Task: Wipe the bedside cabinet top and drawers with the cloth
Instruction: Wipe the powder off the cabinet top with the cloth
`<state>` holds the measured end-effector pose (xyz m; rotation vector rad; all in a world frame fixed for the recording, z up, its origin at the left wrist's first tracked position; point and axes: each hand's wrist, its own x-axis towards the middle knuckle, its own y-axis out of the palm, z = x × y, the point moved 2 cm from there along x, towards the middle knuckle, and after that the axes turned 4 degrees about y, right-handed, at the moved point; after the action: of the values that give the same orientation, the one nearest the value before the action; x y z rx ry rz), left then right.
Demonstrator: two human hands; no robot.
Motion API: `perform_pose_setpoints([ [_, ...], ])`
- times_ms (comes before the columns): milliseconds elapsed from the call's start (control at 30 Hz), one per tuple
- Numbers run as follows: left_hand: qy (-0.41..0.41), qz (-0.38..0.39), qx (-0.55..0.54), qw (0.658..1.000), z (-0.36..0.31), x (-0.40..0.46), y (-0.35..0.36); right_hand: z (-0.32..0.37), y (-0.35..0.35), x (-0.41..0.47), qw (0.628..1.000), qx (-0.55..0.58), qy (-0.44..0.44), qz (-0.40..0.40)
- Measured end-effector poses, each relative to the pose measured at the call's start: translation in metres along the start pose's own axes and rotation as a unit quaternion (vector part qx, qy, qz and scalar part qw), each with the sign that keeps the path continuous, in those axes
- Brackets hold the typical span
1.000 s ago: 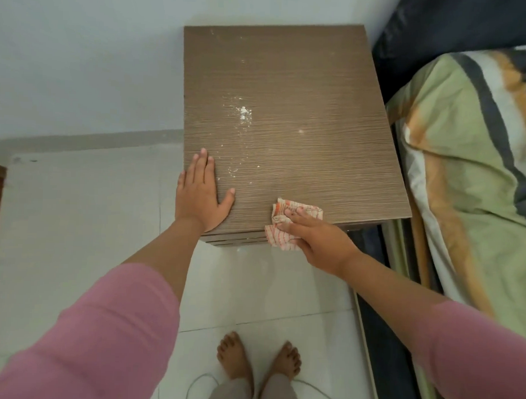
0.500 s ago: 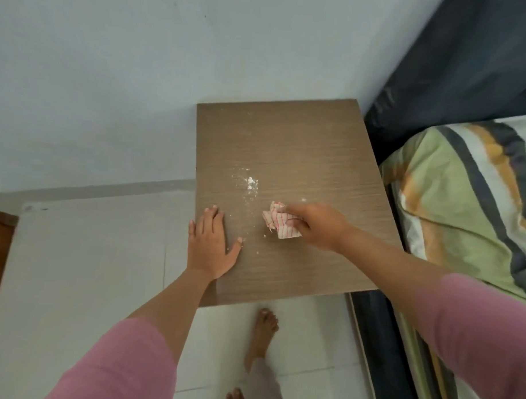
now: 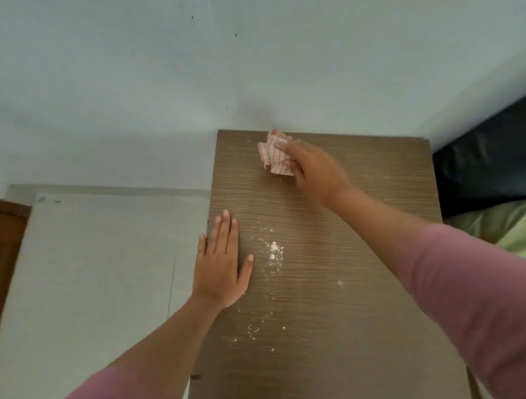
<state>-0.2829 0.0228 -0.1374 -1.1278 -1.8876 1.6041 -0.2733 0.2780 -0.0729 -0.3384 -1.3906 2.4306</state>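
The brown wood-grain top of the bedside cabinet (image 3: 326,321) fills the middle of the head view. White powder (image 3: 273,250) lies scattered on it, left of centre. My right hand (image 3: 315,171) grips a crumpled white cloth with red stripes (image 3: 273,155) near the top's far edge, close to the wall. My left hand (image 3: 222,263) rests flat on the left edge of the top, fingers straight, just left of the powder. The drawers are out of view.
A pale wall (image 3: 201,63) stands right behind the cabinet. Light floor tiles (image 3: 89,268) lie to the left, with a dark wooden edge (image 3: 1,235) at far left. A dark headboard (image 3: 489,159) and green bedding (image 3: 517,229) are at the right.
My right hand has carried the cloth from the front edge, past the middle, up to the far edge of the top. The camera has tilted upward. My left hand stays flat at the left side.
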Motion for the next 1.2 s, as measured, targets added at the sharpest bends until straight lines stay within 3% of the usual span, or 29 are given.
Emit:
perform_pose_setpoints([
  [200, -0.001, 0.031, 0.008, 0.999, 0.001, 0.002, 0.0, -0.018, 0.033, 0.048, 0.991, -0.068, -0.038, 0.109],
  [600, -0.01, 0.046, 0.006, 0.999, 0.001, 0.004, 0.0, -0.025, 0.054, 0.033, 0.991, -0.104, -0.03, 0.077],
  [1200, 0.001, 0.013, -0.012, 1.0, 0.001, 0.002, 0.0, 0.0, 0.075, -0.091, 0.993, -0.106, 0.006, 0.058],
])
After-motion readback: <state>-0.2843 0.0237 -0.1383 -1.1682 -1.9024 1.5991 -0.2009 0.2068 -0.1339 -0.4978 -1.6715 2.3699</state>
